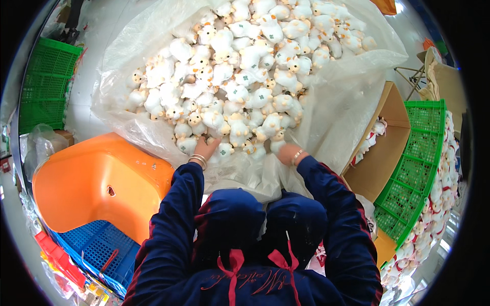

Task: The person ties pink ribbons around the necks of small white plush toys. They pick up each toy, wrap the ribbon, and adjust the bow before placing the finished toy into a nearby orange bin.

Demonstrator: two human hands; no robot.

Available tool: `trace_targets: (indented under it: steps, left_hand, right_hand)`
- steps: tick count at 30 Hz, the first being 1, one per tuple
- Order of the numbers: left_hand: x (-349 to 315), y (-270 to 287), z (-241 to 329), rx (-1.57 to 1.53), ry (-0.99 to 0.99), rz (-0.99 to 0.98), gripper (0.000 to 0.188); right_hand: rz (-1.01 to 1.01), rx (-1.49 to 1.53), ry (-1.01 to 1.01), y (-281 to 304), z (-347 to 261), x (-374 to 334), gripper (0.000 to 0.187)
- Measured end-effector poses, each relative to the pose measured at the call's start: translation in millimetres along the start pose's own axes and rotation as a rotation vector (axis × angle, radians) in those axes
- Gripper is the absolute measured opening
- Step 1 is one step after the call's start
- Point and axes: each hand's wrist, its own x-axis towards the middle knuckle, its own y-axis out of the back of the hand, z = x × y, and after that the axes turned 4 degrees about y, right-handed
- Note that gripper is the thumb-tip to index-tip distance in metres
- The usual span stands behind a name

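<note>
A large pile of white plush toys (237,92), with cream faces and small orange and green patches, lies before me in a clear plastic bag (352,92). At the pile's near edge, my left hand (206,149) reaches among the toys, its visible fingers apart and touching them. My right hand (289,153) is closed against a small white plush toy (277,146) at the near right of the pile; its fingertips are partly hidden. Bracelets circle both wrists.
An orange plastic chair (102,173) stands at left above a blue crate (102,247). Green crates (48,76) are stacked at far left. At right are a cardboard box (380,148) and a green crate (416,163), with more plush toys (434,209) beyond.
</note>
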Motion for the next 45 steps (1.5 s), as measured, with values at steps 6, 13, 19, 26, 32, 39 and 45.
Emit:
trace_targets:
  steps: [6, 13, 19, 26, 32, 39, 45]
  left_hand:
    - [11, -8, 38, -0.244, 0.088, 0.068, 0.100]
    - [2, -17, 67, -0.330, -0.135, 0.010, 0.101]
    - [42, -72, 32, -0.143, -0.104, -0.184, 0.095]
    - [16, -63, 85, -0.359, -0.026, -0.495, 0.085]
    - [-16, -60, 115, -0.667, -0.032, -0.510, 0.071]
    - [-57, -19, 188, -0.644, -0.382, -0.432, 0.060]
    - [-160, 64, 247, -0.837, -0.655, -0.321, 0.060]
  right_hand:
    - [-0.136, 0.129, -0.171, -32, 51, -28, 0.043]
    - [0.658, 0.777, -0.207, 62, -11, 39, 0.104]
    - [0.594, 0.808, -0.073, 63, -22, 83, 0.124]
    - [0.613, 0.826, -0.022, 50, -11, 77, 0.103]
    - [0.645, 0.964, 0.047, 58, -26, 54, 0.077]
    - [0.865, 0.688, 0.214, 166, -50, -19, 0.068]
    - [0.981, 0.395, 0.324, 264, -134, -113, 0.067]
